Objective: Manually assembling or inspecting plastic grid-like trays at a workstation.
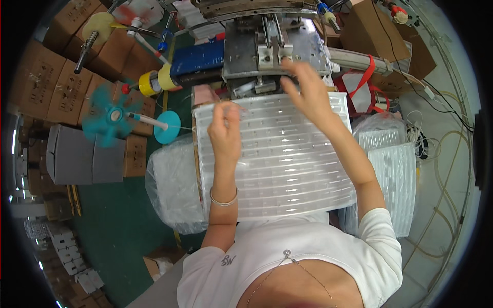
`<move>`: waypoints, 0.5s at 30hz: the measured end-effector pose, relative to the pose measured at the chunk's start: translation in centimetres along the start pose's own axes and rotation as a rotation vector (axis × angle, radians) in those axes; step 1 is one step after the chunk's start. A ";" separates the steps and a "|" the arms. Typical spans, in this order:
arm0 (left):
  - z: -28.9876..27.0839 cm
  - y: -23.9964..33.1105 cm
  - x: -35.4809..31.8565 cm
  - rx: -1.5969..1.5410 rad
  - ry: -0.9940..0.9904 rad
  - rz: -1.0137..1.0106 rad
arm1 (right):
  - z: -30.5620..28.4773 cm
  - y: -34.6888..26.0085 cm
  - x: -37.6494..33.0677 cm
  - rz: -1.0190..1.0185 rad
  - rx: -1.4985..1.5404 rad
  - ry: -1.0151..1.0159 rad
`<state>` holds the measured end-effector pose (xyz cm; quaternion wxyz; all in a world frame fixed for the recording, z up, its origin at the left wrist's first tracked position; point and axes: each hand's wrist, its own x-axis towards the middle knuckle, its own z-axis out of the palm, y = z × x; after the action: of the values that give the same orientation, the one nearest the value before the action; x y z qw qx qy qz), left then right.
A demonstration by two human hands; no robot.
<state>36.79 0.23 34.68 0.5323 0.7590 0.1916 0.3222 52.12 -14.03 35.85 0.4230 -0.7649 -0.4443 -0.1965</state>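
At a white tray [277, 213] of indistinct pieces [250, 124], left hand [226, 128] curls, hold unclear; right hand [312, 95] half-open, seemingly empty.

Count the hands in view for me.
2. The left hand is over the upper left part of the ribbed tray; the right hand is at the tray's far edge, fingers toward the metal plate. No other hands show.

Shows a bench [195, 154] at centre, mostly hidden except for a thin brown edge at left, under a broad white ribbed tray [287, 172] lying flat. Also shows green floor [118, 215] at left, bearing brown cartons [135, 159] and grey boxes [72, 156].
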 end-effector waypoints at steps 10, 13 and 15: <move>-0.7 1.0 -0.5 -0.571 0.050 -0.127 | 5.9 -6.0 -13.4 -0.391 -0.132 -0.768; -1.4 -0.1 -1.2 -0.365 -0.038 -0.103 | 4.6 -6.9 -11.4 -0.393 -0.094 -0.849; -1.5 -0.1 -1.1 -0.194 -0.109 -0.051 | 2.8 -7.8 -9.1 -0.295 0.078 -0.759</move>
<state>34.99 0.56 34.59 0.6210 0.7150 0.1497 0.2839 40.51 -14.50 31.78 0.2247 -0.6947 -0.6808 0.0584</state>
